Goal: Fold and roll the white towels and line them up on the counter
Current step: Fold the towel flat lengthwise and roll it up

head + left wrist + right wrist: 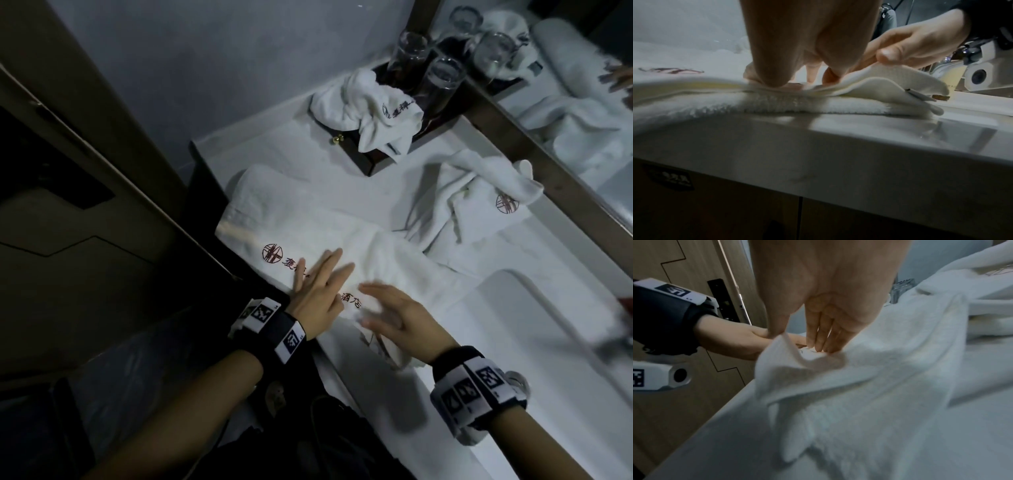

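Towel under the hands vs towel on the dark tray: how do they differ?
The towel under the hands lies spread flat in folded layers at the counter's front edge; the tray towel is a crumpled heap draped over the dark tray by the glasses. The left hand presses the first flat and the right hand lifts its corner; nothing touches the tray towel. Both are white with dark red logos.

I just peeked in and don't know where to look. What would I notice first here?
First, two hands on a white towel with dark red writing, spread along the near edge of the counter: the left hand presses it flat, and the right hand lifts a corner. Behind lie two crumpled towels, one on a dark tray of glasses, one by the mirror.
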Motion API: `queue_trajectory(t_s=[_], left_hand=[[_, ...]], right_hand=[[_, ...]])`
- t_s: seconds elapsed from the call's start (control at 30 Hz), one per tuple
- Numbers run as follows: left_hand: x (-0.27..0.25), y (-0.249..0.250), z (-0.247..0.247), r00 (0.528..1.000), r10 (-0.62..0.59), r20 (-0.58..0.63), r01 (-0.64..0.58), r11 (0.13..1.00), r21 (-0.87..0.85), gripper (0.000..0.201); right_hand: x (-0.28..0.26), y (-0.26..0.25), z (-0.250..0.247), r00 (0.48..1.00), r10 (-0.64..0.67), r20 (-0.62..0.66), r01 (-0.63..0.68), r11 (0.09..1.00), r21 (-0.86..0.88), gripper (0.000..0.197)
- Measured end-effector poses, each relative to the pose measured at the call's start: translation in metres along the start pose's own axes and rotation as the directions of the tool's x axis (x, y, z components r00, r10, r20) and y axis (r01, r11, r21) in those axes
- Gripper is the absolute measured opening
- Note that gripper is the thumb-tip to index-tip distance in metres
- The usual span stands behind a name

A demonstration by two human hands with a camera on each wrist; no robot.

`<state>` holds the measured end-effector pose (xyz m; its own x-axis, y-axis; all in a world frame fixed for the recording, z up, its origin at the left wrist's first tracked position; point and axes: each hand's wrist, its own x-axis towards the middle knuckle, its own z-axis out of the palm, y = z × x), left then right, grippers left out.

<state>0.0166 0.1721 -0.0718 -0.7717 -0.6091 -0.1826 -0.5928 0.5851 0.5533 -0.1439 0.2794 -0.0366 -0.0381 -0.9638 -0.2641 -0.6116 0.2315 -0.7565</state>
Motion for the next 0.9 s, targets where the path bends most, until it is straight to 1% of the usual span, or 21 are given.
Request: queue_trajectory(t_s=[0.07,0.13,0.17,0.23,0.3,0.33,0.37,0.43,0.47,0.53,0.63,0.7,0.73,0.77,0.8,0.83,0.87,0.9], left_hand=[[0.000,0.001,0.004,1.000,-0.010,0.026,0.009,0.999,0.051,0.068],[0.000,0.001,0.007,0.999,-0.013,0.050,0.008,0.995,0.103,0.073],[0.000,0.001,0.009,0.998,-0.014,0.061,0.006,0.991,0.132,0.075],[0.000,0.001,0.011,0.997,-0.022,0.072,0.008,0.983,0.185,0.078],[0.001,0.002,0.012,0.997,-0.037,0.064,0.022,0.975,0.220,0.080],[0.001,0.003,0.014,0.997,-0.048,0.063,0.032,0.972,0.233,0.081],[0.002,0.003,0.015,0.997,-0.058,0.058,0.042,0.968,0.246,0.082],[0.004,0.002,0.018,0.997,-0.064,0.051,0.048,0.961,0.272,0.083],[0.005,0.002,0.018,0.996,-0.067,0.055,0.049,0.959,0.279,0.084],[0.006,0.001,0.018,0.994,-0.074,0.079,0.049,0.959,0.278,0.085],[0.005,0.006,0.014,0.991,-0.093,0.095,0.064,0.960,0.273,0.085],[0.005,0.014,0.009,0.995,-0.088,0.043,0.064,0.915,0.398,0.086],[0.006,0.021,0.006,0.997,-0.067,0.028,0.044,0.869,0.492,0.086],[0.008,0.027,0.005,0.999,-0.026,0.038,0.000,0.818,0.576,0.088],[0.010,0.033,0.005,0.998,0.006,0.069,-0.047,0.785,0.618,0.091],[0.014,0.037,0.005,0.996,0.053,0.072,-0.087,0.770,0.633,0.091],[0.017,0.042,0.005,0.993,0.103,0.052,-0.113,0.777,0.619,0.088],[0.021,0.046,0.005,0.988,0.146,0.048,-0.148,0.820,0.553,0.084]], right_hand=[[-0.003,0.003,-0.005,0.993,-0.002,-0.115,0.002,1.000,-0.001,0.041],[-0.002,0.011,-0.013,0.968,-0.013,-0.249,-0.008,0.997,-0.082,0.034],[-0.001,0.016,-0.017,0.953,-0.016,-0.302,-0.026,0.991,-0.133,0.034],[0.002,0.024,-0.026,0.929,-0.026,-0.370,-0.061,0.973,-0.223,0.038],[0.003,0.030,-0.032,0.901,-0.074,-0.428,-0.090,0.932,-0.351,0.043],[0.003,0.033,-0.033,0.885,-0.065,-0.462,-0.135,0.912,-0.388,0.048],[0.003,0.035,-0.033,0.866,-0.016,-0.500,-0.201,0.904,-0.378,0.052],[0.001,0.041,-0.034,0.821,0.123,-0.557,-0.316,0.911,-0.264,0.059],[-0.001,0.044,-0.034,0.805,0.171,-0.568,-0.340,0.918,-0.205,0.060],[-0.004,0.048,-0.032,0.788,0.201,-0.582,-0.327,0.938,-0.119,0.063],[-0.008,0.052,-0.027,0.754,0.223,-0.618,-0.247,0.968,0.048,0.066],[-0.010,0.056,-0.026,0.726,0.275,-0.631,-0.251,0.959,0.128,0.064],[-0.011,0.058,-0.026,0.712,0.321,-0.624,-0.253,0.947,0.198,0.061],[-0.011,0.060,-0.027,0.695,0.372,-0.616,-0.252,0.928,0.276,0.057],[-0.012,0.061,-0.029,0.673,0.410,-0.616,-0.247,0.909,0.335,0.055],[-0.014,0.063,-0.030,0.651,0.437,-0.621,-0.238,0.894,0.379,0.053],[-0.015,0.065,-0.032,0.634,0.467,-0.617,-0.229,0.875,0.426,0.051],[-0.016,0.064,-0.034,0.627,0.502,-0.596,-0.219,0.848,0.483,0.046]])
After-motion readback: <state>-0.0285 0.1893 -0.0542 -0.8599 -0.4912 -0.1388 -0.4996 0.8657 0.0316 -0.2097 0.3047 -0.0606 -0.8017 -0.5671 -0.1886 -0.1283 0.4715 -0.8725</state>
